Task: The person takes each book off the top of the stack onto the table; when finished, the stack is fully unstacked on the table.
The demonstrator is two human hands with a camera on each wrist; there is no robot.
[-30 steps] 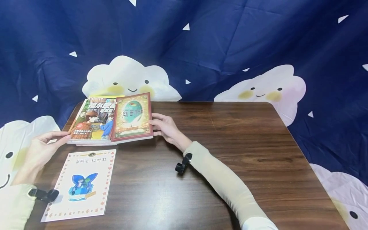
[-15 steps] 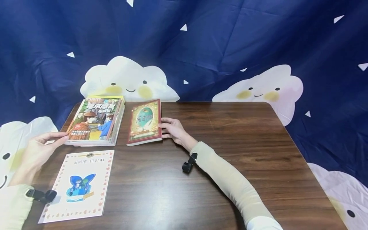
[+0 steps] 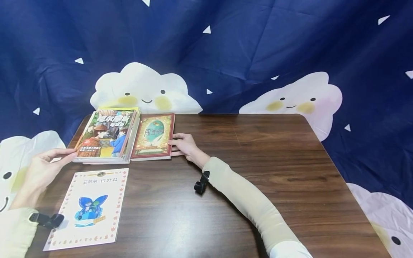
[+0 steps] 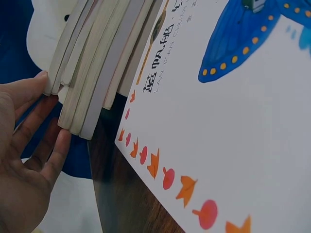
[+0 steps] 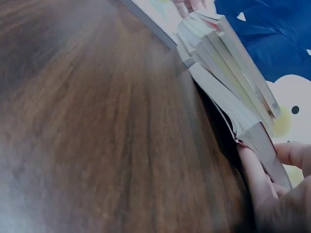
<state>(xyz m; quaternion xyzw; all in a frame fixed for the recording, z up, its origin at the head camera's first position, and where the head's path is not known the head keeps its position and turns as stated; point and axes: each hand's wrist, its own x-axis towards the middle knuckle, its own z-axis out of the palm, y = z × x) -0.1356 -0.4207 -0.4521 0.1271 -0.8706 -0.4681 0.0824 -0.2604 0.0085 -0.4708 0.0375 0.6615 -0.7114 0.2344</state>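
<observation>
And there it is: the thick paperback with a dark-red border and gold-green cover (image 3: 153, 136), apart from the pile half a second ago, now lies right alongside it, at about eleven o'clock on the tabletop (image 3: 245, 200). So the gap has closed; two books' worth of edges run side by side, though whether they touch is hard to call. The right hand (image 3: 185, 147), at the paperback's four o'clock, has its fingers pinching that right edge. At the paperback's nine o'clock sits the neat stack of colourful paper-covered books (image 3: 106, 134). The left hand (image 3: 45, 168) rests fairly straight fingers on the stack's near corner, at eight o'clock, exactly as before. Below, at seven o'clock from the paperback, lies the flat white booklet with a blue butterfly picture (image 3: 88, 208), unmoved. No container shows. Beyond, at twelve o'clock, hangs the dark-blue cloth backdrop with white clouds (image 3: 219, 43).
</observation>
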